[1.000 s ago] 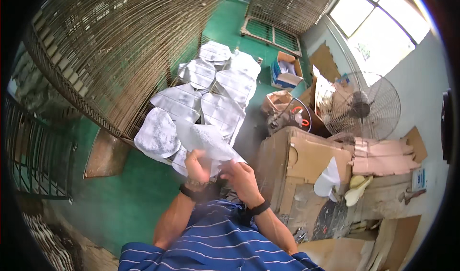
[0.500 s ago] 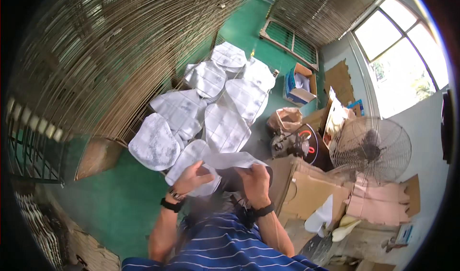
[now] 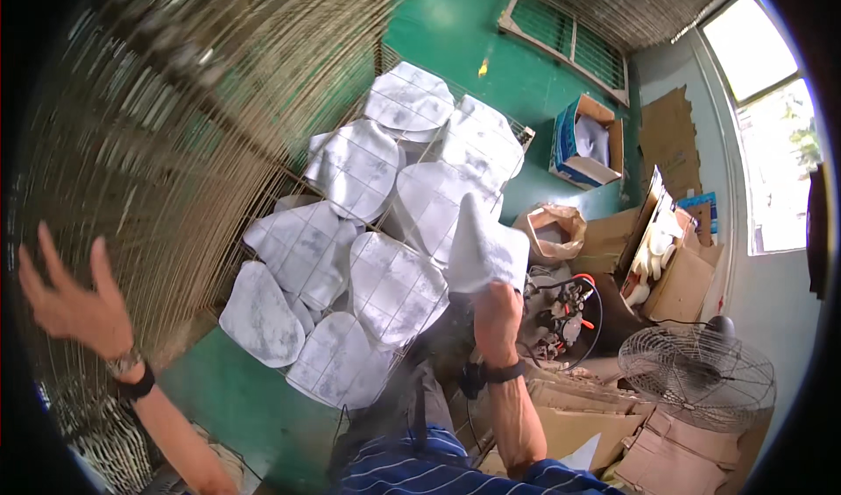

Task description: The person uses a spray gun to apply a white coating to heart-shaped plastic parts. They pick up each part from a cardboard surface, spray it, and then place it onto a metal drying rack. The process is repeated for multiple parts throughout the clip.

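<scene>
Above green floor (image 3: 447, 22), right hand (image 3: 498, 321) is clamping a white sheet (image 3: 489, 250) pointing toward twelve o'clock; left hand (image 3: 77, 311) is hanging spread at nine

Held piece (image 3: 489, 248): matt | floor (image 3: 438, 24): glossy | fan cage (image 3: 692, 377): metal wire | bag (image 3: 574, 223): paper

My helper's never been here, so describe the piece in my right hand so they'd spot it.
Over the green floor, find the wire rack of pale sheets. Near its right edge is your right hand. The pale, bent piece rises from that hand, while its neighbours lie spread out, unheld.
</scene>
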`<state>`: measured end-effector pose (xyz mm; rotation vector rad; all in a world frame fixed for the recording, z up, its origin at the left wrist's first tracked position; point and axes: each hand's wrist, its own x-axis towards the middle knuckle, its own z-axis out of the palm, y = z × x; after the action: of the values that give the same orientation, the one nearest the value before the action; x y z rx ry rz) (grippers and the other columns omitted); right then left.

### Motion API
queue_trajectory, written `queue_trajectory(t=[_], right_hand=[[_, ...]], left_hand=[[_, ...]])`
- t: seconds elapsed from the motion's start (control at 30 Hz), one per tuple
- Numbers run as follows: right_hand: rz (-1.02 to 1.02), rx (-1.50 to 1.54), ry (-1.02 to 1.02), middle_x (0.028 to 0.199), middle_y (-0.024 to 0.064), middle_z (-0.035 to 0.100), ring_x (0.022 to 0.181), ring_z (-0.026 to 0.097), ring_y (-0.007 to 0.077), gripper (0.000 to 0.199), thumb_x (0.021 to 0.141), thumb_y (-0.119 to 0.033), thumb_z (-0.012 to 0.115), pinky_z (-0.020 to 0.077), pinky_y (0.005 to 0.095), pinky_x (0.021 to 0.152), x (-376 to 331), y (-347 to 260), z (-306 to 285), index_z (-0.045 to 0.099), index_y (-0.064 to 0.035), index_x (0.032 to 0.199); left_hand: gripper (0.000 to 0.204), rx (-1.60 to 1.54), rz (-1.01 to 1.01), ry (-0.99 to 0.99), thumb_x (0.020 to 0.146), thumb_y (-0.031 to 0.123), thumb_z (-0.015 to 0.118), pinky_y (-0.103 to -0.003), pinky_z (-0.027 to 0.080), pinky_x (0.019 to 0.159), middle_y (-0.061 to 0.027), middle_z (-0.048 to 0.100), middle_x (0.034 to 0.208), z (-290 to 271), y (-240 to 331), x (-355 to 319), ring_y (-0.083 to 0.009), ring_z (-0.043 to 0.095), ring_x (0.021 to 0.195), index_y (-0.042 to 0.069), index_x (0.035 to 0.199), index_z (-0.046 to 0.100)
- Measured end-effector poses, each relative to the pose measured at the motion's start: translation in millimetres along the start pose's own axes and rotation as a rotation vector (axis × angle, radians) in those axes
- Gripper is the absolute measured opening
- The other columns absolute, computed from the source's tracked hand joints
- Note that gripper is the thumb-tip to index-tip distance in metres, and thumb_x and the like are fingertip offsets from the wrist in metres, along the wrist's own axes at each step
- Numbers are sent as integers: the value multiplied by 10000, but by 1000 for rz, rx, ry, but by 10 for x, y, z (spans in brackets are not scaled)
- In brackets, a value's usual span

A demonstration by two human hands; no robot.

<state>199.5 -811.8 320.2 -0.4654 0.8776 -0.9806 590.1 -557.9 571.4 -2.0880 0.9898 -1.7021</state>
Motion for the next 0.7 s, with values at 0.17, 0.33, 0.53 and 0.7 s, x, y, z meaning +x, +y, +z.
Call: queue_trajectory(t=[0.17, 0.33, 0.53, 0.7], right_hand=[[-47, -120, -74, 864, 43, 604, 776, 589, 160, 69, 829, -65, 559, 530, 355, 738, 1249, 111, 265, 600, -16, 854], [1, -28, -393, 911, 120, 642, 854, 647, 260, 206, 885, -142, 492, 551, 442, 818, 2640, 187, 844, 596, 32, 919], [-145, 63, -428, 1084, 181, 645, 985, 641, 312, 277, 846, -96, 483, 527, 474, 902, 3603, -34, 2048, 595, 67, 1041], [-243, 246, -409, 1073, 145, 618, 976, 628, 284, 260, 852, -92, 506, 559, 466, 866, 3959, 362, 2508, 580, 68, 1043]], left_hand=[[588, 93, 69, 3, 907, 551, 554, -517, 388, 984, -221, 486, 1365, 136, -42, -37, -378, 479, 1229, 181, 1363, 547], [612, 85, -49, -49, 929, 566, 497, -541, 365, 996, -227, 451, 1384, 124, 93, 78, -373, 441, 1259, 140, 1366, 539], [646, 154, -104, -96, 951, 556, 445, -560, 390, 987, -234, 452, 1381, 236, 154, -40, -407, 444, 1245, 84, 1391, 484], [750, 223, -173, -188, 949, 623, 355, -577, 313, 999, -241, 428, 1367, 250, 36, -298, -403, 379, 1254, 37, 1410, 434]])
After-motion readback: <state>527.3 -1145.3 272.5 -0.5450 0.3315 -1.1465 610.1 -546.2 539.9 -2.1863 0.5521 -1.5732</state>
